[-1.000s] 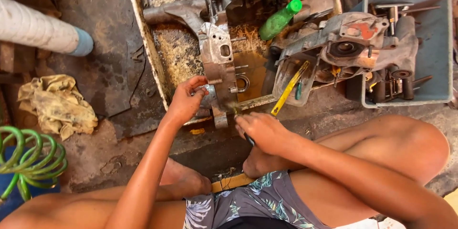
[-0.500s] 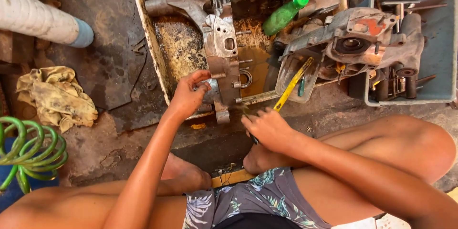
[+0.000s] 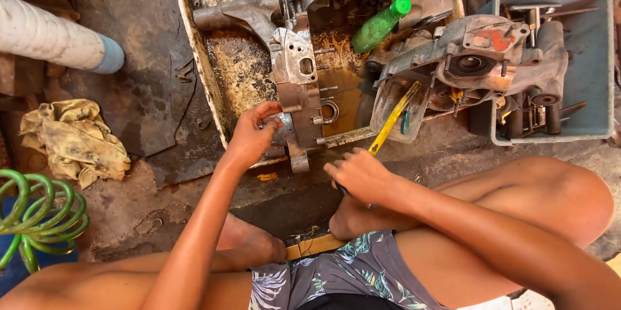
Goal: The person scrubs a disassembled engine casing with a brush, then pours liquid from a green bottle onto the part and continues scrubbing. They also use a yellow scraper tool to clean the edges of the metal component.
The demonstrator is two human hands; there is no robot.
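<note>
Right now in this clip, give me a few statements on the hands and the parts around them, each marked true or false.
1. The left hand grips the grey metal casing standing in the tray. True.
2. The green bottle lies on the rag. False: it lies among the parts in the tray.
3. The right hand is closed on a dark-handled tool. True.
4. The coiled hose is red. False: it is green.

A rough repair workshop: engine casings [image 3: 299, 84] sit in a grimy metal tray [image 3: 194, 58] (oil-stained), a grey bin of tools [image 3: 592, 58] right of it, an oily rag [image 3: 71, 138] left on the concrete floor [image 3: 149, 90].
</note>
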